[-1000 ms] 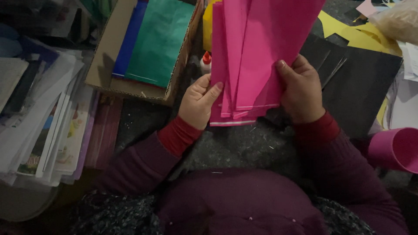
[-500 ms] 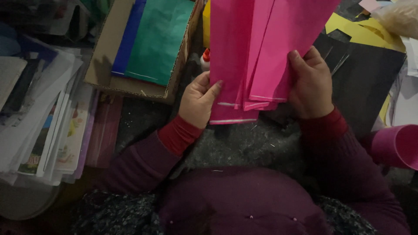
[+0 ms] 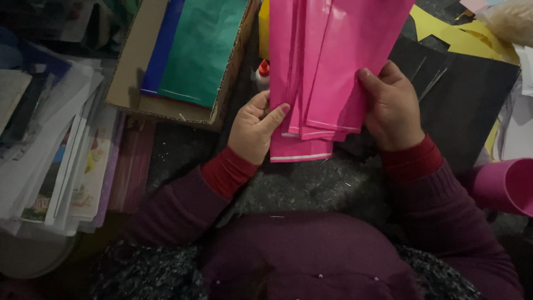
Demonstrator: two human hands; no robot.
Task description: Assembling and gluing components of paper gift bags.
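We have a stack of folded pink paper sheets (image 3: pixel 327 78) held upright in front of us, lower edges fanned and uneven. Left hand (image 3: pixel 254 130) pinches the left edge low down, thumb pressed on the front face. Right hand (image 3: pixel 393 108) closes its grip on the right side, thumb over the front sheet, fingers behind. The sheets hang above the dark lap area, not resting on anything we can see.

Step in hand, as we read it: squaring or sorting the sheets. Next move likely needs the bottom edges aligned without the thin sheets slipping or creasing.

Nearby: cardboard box (image 3: pixel 125 83) with green paper (image 3: pixel 202 50) and blue paper (image 3: pixel 161 50), glue bottle (image 3: pixel 262 75), black sheet (image 3: pixel 461 94), pink cup (image 3: pixel 508 186).
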